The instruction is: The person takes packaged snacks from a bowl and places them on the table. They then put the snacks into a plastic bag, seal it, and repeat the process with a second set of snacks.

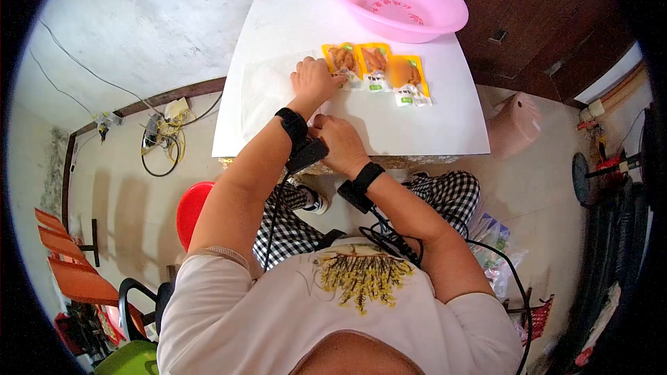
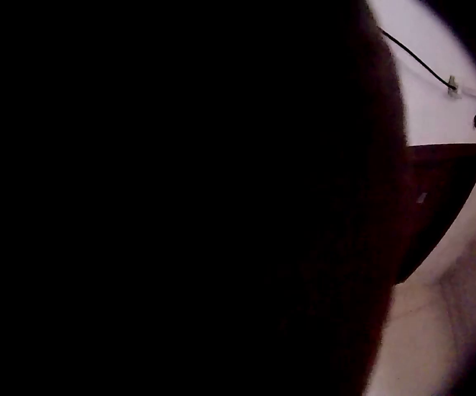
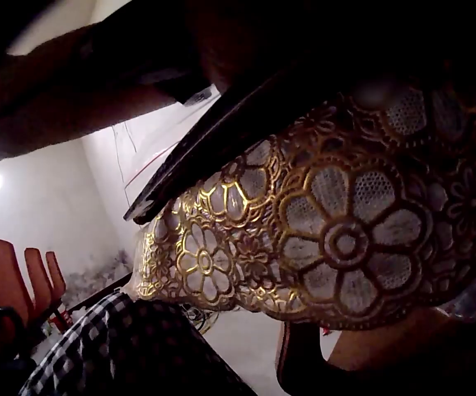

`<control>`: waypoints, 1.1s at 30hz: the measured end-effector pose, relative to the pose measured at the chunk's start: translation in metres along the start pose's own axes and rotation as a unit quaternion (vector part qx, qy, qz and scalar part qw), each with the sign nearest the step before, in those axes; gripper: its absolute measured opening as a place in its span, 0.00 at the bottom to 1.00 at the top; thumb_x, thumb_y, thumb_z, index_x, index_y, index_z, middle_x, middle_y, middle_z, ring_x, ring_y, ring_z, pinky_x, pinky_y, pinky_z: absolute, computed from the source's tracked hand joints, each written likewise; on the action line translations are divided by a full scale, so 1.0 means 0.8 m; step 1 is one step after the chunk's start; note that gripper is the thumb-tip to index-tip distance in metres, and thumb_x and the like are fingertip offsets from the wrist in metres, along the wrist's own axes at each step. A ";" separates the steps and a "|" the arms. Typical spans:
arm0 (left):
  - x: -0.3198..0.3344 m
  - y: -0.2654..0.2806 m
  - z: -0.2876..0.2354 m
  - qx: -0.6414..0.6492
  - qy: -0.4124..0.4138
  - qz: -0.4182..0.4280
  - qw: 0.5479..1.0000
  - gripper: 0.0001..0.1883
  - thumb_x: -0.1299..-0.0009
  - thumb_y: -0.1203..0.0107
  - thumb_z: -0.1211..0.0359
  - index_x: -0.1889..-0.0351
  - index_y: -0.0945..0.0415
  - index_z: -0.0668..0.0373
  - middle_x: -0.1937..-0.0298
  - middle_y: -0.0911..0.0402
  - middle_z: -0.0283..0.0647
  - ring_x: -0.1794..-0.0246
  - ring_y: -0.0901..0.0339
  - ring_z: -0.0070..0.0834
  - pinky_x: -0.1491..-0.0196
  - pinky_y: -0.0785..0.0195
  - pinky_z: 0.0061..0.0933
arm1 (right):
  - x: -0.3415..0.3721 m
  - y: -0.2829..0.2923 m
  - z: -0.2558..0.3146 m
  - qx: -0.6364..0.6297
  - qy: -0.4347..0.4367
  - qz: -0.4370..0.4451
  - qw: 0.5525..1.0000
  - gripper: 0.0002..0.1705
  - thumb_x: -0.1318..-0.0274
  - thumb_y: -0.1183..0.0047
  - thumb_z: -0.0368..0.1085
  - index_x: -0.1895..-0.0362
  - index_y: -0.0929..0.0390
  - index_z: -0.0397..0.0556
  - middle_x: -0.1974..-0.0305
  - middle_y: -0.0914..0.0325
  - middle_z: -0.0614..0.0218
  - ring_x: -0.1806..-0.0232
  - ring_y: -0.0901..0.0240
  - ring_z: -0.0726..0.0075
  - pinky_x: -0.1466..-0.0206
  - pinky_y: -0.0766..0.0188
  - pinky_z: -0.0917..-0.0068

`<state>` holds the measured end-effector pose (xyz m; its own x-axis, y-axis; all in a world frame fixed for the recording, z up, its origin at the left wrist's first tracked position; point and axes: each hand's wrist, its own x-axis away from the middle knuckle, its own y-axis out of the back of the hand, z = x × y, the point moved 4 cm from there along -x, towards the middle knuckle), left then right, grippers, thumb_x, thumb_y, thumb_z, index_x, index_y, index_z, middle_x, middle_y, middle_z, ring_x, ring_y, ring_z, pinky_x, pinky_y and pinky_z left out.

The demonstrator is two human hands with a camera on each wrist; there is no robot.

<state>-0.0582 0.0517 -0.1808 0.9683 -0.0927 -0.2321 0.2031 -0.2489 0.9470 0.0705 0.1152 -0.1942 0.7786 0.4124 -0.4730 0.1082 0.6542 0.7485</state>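
A clear plastic bag (image 1: 260, 87) lies flat on the left half of the white table. My left hand (image 1: 316, 82) rests over its right part, fingers pointing away, thumb toward the food packets. Closer to the table's front edge, my right hand (image 1: 339, 142) has its fingertips at the bag's near right side; I cannot tell whether they pinch it. Beside the left hand stands a row of three yellow-and-clear packets of brown food: a left packet (image 1: 344, 61), a middle packet (image 1: 375, 62) and a right packet (image 1: 408, 76). Darkness fills most of the left wrist view.
A pink basin (image 1: 399, 0) stands at the table's back right. Gold floral lace trim (image 3: 345, 239) hangs along the table's front. A red stool (image 1: 193, 212) is at the left, and a pink bin (image 1: 515, 125) is on the floor at the right. Cables run from both wrists.
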 end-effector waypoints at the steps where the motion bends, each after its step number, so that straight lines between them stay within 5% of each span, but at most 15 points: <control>1: -0.002 -0.001 0.000 0.007 0.010 0.032 0.999 0.26 0.45 0.39 0.43 0.65 0.19 0.58 0.60 0.19 0.45 0.58 0.21 0.42 0.59 0.30 0.47 | 0.000 0.000 0.000 -0.001 -0.001 0.001 1.000 0.09 0.55 0.47 0.40 0.72 0.21 0.49 0.68 0.27 0.61 0.62 0.28 0.51 0.58 0.30 0.58; 5: -0.004 -0.006 0.000 0.065 0.025 0.024 0.997 0.22 0.44 0.37 0.49 0.66 0.19 0.59 0.65 0.20 0.43 0.64 0.22 0.41 0.60 0.29 0.43 | 0.003 0.004 0.002 -0.025 0.004 -0.008 1.000 0.08 0.55 0.47 0.38 0.71 0.20 0.50 0.68 0.27 0.61 0.62 0.28 0.51 0.58 0.30 0.57; 7: -0.005 -0.005 0.006 0.211 0.026 0.010 0.977 0.17 0.40 0.37 0.55 0.69 0.23 0.61 0.68 0.21 0.41 0.69 0.23 0.36 0.64 0.30 0.37 | 0.003 0.006 0.002 -0.030 0.007 -0.018 0.999 0.07 0.55 0.47 0.37 0.71 0.20 0.51 0.68 0.27 0.61 0.62 0.28 0.50 0.59 0.31 0.57; 14: 0.055 0.080 0.062 0.615 -0.004 -0.053 0.787 0.05 0.32 0.44 0.70 0.63 0.30 0.58 0.73 0.25 0.31 0.76 0.32 0.16 0.75 0.38 0.19 | 0.002 0.000 -0.005 0.007 -0.019 -0.008 1.000 0.05 0.52 0.46 0.36 0.72 0.21 0.50 0.72 0.29 0.60 0.67 0.29 0.49 0.64 0.32 0.57; 19: 0.167 0.178 0.125 0.581 0.085 -0.071 0.806 0.16 0.29 0.51 0.72 0.45 0.32 0.66 0.61 0.22 0.37 0.70 0.26 0.18 0.72 0.34 0.16 | 0.001 0.015 0.007 -0.039 -0.025 -0.067 0.997 0.09 0.48 0.46 0.37 0.76 0.22 0.47 0.74 0.29 0.59 0.70 0.28 0.50 0.65 0.30 0.57; 25: 0.287 0.154 0.143 0.711 0.184 -0.013 0.678 0.10 0.30 0.51 0.74 0.52 0.26 0.64 0.60 0.18 0.40 0.68 0.20 0.22 0.67 0.25 0.20 | 0.002 0.017 0.007 -0.065 -0.045 -0.072 0.994 0.09 0.48 0.45 0.38 0.75 0.21 0.47 0.74 0.28 0.60 0.70 0.28 0.51 0.65 0.30 0.58; 31: 0.331 0.094 0.125 0.741 0.224 0.158 0.613 0.04 0.31 0.49 0.75 0.60 0.26 0.62 0.69 0.20 0.36 0.81 0.25 0.16 0.80 0.31 0.13 | 0.004 0.018 0.008 -0.078 -0.036 -0.075 0.993 0.07 0.48 0.43 0.36 0.73 0.20 0.47 0.75 0.27 0.61 0.73 0.28 0.53 0.70 0.32 0.64; 33: 0.324 0.094 0.116 0.738 0.241 0.154 0.611 0.04 0.29 0.51 0.74 0.61 0.27 0.62 0.72 0.21 0.34 0.84 0.28 0.14 0.81 0.33 0.13 | 0.003 0.019 0.009 -0.075 -0.030 -0.074 0.994 0.07 0.48 0.42 0.36 0.73 0.20 0.46 0.75 0.27 0.61 0.73 0.28 0.54 0.70 0.32 0.64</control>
<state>0.1944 -0.0806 -0.1900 0.9299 -0.1477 0.3368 -0.0073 -0.9230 -0.3847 0.0787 0.1215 -0.1810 0.7968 0.2688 -0.5411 0.1343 0.7944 0.5924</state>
